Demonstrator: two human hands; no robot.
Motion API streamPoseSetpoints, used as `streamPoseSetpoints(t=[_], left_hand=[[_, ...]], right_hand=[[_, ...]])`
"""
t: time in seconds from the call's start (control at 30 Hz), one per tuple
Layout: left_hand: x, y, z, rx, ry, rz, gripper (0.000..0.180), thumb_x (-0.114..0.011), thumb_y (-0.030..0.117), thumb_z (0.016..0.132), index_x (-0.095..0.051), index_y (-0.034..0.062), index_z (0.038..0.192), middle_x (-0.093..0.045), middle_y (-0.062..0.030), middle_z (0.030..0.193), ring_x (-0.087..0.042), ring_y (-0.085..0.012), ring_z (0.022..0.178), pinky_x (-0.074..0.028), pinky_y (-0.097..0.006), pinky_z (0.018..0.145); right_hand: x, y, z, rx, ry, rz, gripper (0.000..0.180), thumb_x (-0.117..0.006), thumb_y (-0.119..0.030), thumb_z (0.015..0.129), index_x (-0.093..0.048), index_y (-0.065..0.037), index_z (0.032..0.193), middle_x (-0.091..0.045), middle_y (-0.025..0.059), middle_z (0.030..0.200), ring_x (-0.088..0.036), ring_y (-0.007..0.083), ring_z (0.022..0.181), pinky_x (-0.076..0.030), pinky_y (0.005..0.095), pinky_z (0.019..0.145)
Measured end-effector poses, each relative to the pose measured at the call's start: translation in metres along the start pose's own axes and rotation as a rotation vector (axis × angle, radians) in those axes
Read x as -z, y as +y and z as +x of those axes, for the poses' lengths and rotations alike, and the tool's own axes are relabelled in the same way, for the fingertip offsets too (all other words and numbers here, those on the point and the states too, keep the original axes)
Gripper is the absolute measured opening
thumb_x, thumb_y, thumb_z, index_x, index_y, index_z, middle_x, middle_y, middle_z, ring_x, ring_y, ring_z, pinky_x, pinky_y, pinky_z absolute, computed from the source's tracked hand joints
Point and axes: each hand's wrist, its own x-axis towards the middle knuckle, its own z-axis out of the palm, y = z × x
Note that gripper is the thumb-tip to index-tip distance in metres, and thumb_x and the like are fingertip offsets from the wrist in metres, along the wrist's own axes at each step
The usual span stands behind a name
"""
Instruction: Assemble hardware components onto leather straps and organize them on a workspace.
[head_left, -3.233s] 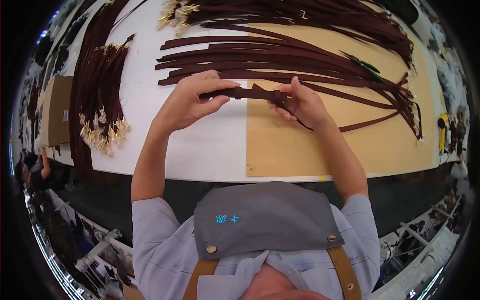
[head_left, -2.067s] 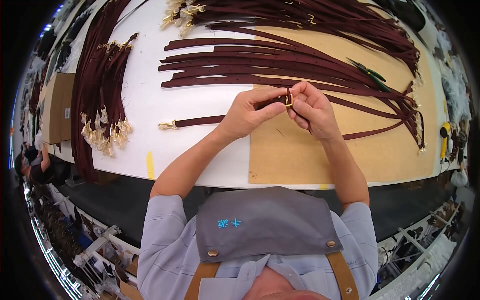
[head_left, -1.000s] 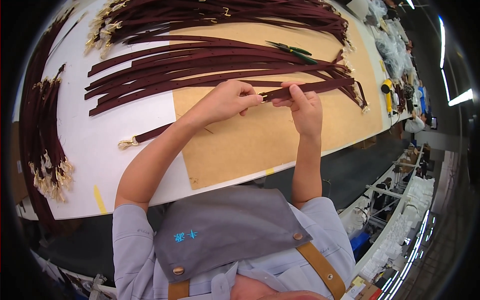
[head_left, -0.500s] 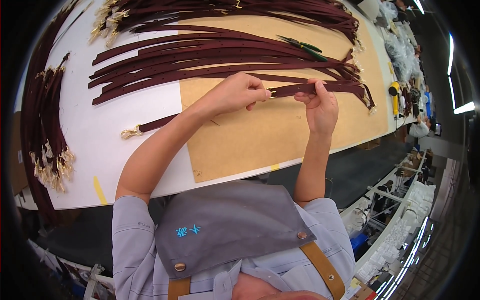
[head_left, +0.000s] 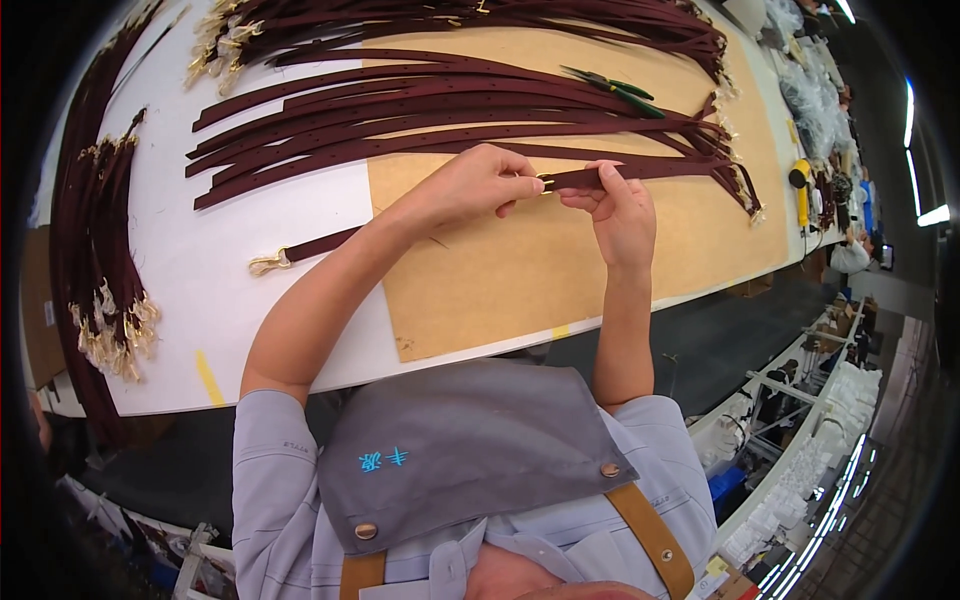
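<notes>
A dark burgundy strap (head_left: 680, 169) runs across the table in front of me. My left hand (head_left: 485, 186) pinches it at a small gold buckle (head_left: 546, 184), which shows just past the fingertips. To the right of the buckle, my right hand (head_left: 622, 215) grips the strap between thumb and fingers, thumb on top. Left of my forearm, a strap end with a wrapped gold snap hook (head_left: 270, 262) lies on the table; my arm hides whether it belongs to the same strap. Just beyond my hands several burgundy straps (head_left: 400, 108) with punched holes lie side by side.
Green-handled pliers or snips (head_left: 620, 92) rest on the straps. A tan board (head_left: 500, 290) covers part of the white table (head_left: 320, 350). More straps with wrapped gold hooks (head_left: 118, 330) hang at the left. A yellow tool (head_left: 801, 190) and clear plastic bags (head_left: 808, 105) are at the right.
My right hand has slid left along the strap, closer to the buckle. My left hand stays at the buckle. The whole view has shifted slightly.
</notes>
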Motion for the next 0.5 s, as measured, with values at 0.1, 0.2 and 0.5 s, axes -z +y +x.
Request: streamPoseSetpoints(t=[0.1,0.2,0.5], left_hand=[[0.001,0.001,0.000,-0.005,-0.019,-0.013,0.026,-0.059,0.028,0.092,-0.066,0.0029,0.088,-0.050,0.0038,0.062,-0.044,-0.0050,0.059,-0.035,-0.023,0.056],[0.001,0.001,0.000,0.002,-0.018,0.012,0.026,-0.059,0.028,0.093,-0.066,0.0026,0.090,-0.050,0.0037,0.062,-0.044,-0.0052,0.059,-0.035,-0.024,0.057],[0.001,-0.003,-0.001,0.009,-0.023,0.014,0.027,-0.059,0.028,0.093,-0.066,0.0024,0.088,-0.050,0.0036,0.062,-0.045,-0.0056,0.059,-0.036,-0.024,0.058]], right_hand=[[0.007,0.006,0.003,-0.034,0.064,0.156,0.027,-0.047,-0.018,0.101,-0.060,0.005,0.104,-0.069,0.0183,0.089,-0.071,0.0274,0.079,-0.060,0.0366,0.072],[0.007,0.007,0.003,-0.029,0.051,0.168,0.025,-0.049,-0.018,0.100,-0.060,0.004,0.102,-0.068,0.0194,0.088,-0.070,0.0292,0.076,-0.060,0.0376,0.070],[-0.022,-0.007,-0.008,0.178,0.137,-0.320,0.020,-0.048,-0.012,0.101,-0.058,0.005,0.104,-0.067,0.0141,0.089,-0.070,0.0229,0.077,-0.060,0.0328,0.069]])
